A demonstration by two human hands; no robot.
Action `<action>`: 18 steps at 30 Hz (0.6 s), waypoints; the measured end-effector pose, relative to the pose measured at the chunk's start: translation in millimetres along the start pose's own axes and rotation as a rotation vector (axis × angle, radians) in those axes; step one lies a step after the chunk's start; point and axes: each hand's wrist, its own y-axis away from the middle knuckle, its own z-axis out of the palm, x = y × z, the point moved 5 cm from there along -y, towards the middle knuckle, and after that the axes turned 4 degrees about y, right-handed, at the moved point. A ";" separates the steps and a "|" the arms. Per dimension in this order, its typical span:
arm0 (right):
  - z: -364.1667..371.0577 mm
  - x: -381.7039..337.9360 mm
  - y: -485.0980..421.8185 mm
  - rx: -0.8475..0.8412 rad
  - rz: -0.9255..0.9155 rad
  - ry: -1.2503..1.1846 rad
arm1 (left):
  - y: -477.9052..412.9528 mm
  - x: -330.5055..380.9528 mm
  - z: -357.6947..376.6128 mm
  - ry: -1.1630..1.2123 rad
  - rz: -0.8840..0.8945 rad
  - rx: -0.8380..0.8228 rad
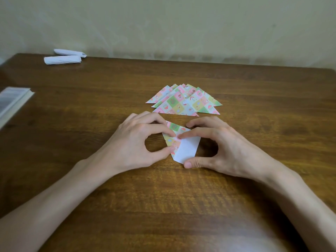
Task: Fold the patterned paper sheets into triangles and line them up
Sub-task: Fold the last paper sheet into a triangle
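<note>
Your left hand (pixel 138 140) and right hand (pixel 223 142) both grip the sheet (pixel 187 148), so align edges exactly before creasing.

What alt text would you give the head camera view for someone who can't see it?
A left hand and a right hand hold a half-folded patterned sheet, white underside showing, on a wooden table. Beyond it lie overlapping folded triangles.
</note>
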 end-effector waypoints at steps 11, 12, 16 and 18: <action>-0.6 -2.2 -2.5 0.159 -0.005 -0.096 | 2.4 2.0 1.2 -0.002 0.022 -0.092; -0.9 -3.1 -2.4 0.185 -0.010 -0.117 | 2.4 1.6 1.3 0.003 0.023 -0.097; -2.4 -6.2 -2.7 0.246 -0.021 -0.133 | 2.1 0.6 0.4 0.018 0.026 -0.109; -6.5 -6.4 -1.8 0.288 -0.020 -0.122 | 2.2 0.8 0.8 0.013 0.030 -0.112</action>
